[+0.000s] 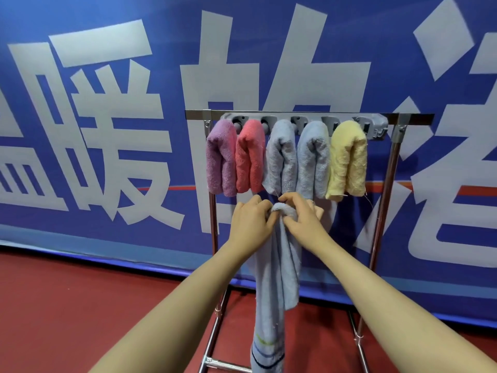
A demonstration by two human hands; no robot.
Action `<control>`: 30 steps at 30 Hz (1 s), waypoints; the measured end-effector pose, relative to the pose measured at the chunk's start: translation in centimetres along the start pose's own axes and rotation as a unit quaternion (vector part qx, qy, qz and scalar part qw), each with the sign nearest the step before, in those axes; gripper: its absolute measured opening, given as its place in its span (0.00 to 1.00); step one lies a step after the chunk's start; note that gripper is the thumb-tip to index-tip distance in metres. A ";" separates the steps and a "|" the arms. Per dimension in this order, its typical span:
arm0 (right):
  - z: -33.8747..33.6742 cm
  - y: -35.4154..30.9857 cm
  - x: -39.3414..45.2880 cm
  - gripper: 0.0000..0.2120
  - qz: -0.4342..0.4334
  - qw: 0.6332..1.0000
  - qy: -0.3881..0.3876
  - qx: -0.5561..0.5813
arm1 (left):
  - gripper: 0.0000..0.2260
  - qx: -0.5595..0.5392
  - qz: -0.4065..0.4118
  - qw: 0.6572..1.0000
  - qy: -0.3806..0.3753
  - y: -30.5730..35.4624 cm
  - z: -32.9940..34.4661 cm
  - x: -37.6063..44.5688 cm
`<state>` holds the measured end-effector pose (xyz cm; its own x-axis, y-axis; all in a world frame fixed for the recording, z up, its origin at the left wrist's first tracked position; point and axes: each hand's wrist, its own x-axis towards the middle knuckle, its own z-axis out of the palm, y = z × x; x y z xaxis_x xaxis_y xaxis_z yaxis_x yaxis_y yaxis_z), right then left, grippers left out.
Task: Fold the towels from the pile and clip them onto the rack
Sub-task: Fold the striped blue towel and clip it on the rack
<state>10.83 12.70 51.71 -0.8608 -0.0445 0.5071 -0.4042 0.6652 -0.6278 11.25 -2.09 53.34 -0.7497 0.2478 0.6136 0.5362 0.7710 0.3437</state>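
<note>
A light blue towel [277,278] with striped lower end hangs down in front of the metal rack [387,184]. My left hand [251,219] and my right hand [301,216] both grip its bunched top just below the hung towels. On the grey clip bar [376,125] hang several folded towels: purple [220,160], pink [250,157], grey-blue [281,157], light blue [313,160] and yellow [348,160]. The clips behind them are mostly hidden.
A blue banner [107,130] with big white characters stands right behind the rack. The floor [80,305] is dark red. The rack's chrome base bars [215,362] run along the floor under the hanging towel.
</note>
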 end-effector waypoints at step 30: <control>1.3 -1.6 -1.8 0.08 0.009 0.996 0.060 0.067 | 0.15 -0.014 -0.010 0.996 -0.088 -2.3 -2.3 -1.1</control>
<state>12.63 10.69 51.04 -0.8289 0.0608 0.5561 -0.4333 0.5590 -0.7069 11.77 -5.48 53.48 -0.8161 0.3334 0.4721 0.5285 0.7612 0.3759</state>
